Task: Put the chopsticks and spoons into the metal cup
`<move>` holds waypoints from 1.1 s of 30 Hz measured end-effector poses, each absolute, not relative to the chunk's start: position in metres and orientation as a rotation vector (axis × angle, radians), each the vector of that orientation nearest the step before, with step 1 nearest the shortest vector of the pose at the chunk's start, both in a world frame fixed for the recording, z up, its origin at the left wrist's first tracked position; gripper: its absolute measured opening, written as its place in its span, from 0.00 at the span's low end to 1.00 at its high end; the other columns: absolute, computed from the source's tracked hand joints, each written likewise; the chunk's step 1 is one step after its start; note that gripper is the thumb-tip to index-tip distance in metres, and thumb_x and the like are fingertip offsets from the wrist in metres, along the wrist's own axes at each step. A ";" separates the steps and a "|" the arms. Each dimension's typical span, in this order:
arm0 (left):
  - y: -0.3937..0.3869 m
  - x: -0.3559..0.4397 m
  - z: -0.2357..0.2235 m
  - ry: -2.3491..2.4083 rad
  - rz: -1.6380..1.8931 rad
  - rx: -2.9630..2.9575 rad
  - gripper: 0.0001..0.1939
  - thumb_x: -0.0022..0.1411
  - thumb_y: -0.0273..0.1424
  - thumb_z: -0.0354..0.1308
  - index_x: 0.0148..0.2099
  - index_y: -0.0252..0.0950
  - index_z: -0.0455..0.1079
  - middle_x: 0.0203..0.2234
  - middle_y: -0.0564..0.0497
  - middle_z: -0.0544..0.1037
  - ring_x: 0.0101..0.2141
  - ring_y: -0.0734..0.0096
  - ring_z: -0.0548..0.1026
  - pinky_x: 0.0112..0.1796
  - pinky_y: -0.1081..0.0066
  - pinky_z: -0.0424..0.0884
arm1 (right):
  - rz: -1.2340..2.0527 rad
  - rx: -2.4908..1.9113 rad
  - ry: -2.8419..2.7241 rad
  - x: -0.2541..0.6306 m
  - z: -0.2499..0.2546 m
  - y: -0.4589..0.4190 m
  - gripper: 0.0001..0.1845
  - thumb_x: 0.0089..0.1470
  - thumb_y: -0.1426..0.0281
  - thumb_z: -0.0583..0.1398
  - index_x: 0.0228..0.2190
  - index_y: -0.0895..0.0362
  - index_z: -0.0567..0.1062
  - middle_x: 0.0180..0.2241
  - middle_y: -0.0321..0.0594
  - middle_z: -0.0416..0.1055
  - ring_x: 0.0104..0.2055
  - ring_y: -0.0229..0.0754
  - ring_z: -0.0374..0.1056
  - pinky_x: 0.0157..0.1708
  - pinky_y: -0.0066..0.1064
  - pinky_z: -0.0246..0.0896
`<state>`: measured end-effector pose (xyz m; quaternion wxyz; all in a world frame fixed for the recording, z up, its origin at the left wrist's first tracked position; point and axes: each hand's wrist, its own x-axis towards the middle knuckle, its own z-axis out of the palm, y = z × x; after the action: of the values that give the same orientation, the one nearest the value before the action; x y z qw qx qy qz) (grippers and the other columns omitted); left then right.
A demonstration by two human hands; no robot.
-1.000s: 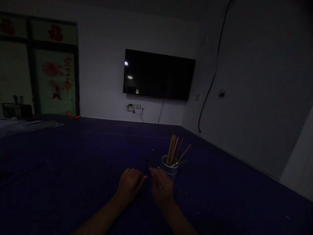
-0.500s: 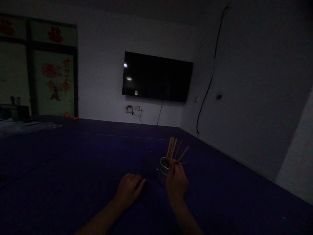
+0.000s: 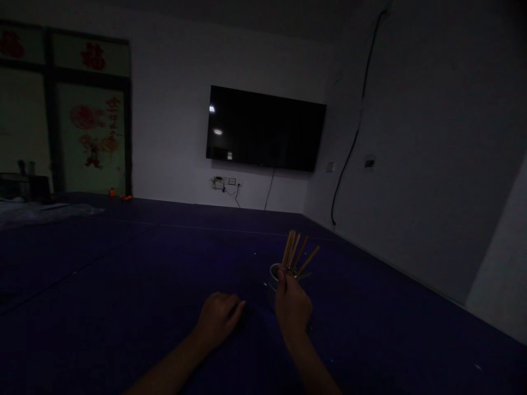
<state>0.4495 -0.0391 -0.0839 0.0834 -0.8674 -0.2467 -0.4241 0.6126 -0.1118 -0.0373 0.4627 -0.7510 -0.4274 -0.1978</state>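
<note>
A grey round cup [image 3: 272, 291] stands on the dark blue surface, with several chopsticks [image 3: 291, 247] leaning out of it to the upper right. My right hand [image 3: 293, 307] is at the cup's near right side, covering part of it. Its thumb and fingers are pinched together over the rim, just below the sticks; what they hold is hidden. To the left of the cup, my left hand [image 3: 218, 318] rests palm down on the surface, thumb apart from loosely bent fingers, touching no object.
The dark blue surface [image 3: 197, 252] stretches to the wall. A television [image 3: 265, 129] hangs there above sockets and cables [image 3: 226, 184]. Clear plastic sheeting [image 3: 53, 214] lies at the far left, and small orange things [image 3: 125, 198] sit near the door. A black cable [image 3: 349, 148] runs down the right wall.
My right hand has shifted slightly left, further over the cup and its rim. The left hand, the cup and the chopsticks stay nearly where they were.
</note>
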 end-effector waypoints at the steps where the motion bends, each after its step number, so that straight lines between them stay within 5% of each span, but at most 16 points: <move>1: -0.039 0.449 -0.083 -0.734 -1.264 -2.594 0.21 0.68 0.34 0.42 0.27 0.37 0.69 0.18 0.52 0.74 0.21 0.75 0.71 0.26 0.74 0.64 | -0.489 -1.851 -1.052 0.612 -0.037 -0.112 0.32 0.63 0.54 0.40 0.41 0.58 0.77 0.33 0.48 0.78 0.31 0.43 0.72 0.28 0.29 0.54; 21: -0.038 0.449 -0.087 -0.734 -1.236 -2.599 0.21 0.68 0.34 0.42 0.25 0.37 0.67 0.16 0.53 0.72 0.19 0.74 0.70 0.26 0.74 0.62 | -0.556 -2.130 -1.092 0.612 -0.032 -0.114 0.23 0.64 0.59 0.47 0.38 0.56 0.77 0.25 0.43 0.75 0.24 0.41 0.70 0.22 0.29 0.46; 33: -0.041 0.449 -0.082 -0.729 -1.288 -2.640 0.21 0.68 0.35 0.42 0.26 0.38 0.68 0.16 0.53 0.72 0.19 0.73 0.71 0.25 0.73 0.62 | -0.627 -2.218 -1.182 0.609 -0.028 -0.116 0.22 0.63 0.59 0.47 0.39 0.55 0.77 0.23 0.44 0.75 0.22 0.42 0.71 0.21 0.27 0.51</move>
<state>0.4492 -0.0413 -0.0824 0.0574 -0.8708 -0.2404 -0.4249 0.6089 -0.1164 -0.0280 0.2722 -0.8239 -0.4392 -0.2331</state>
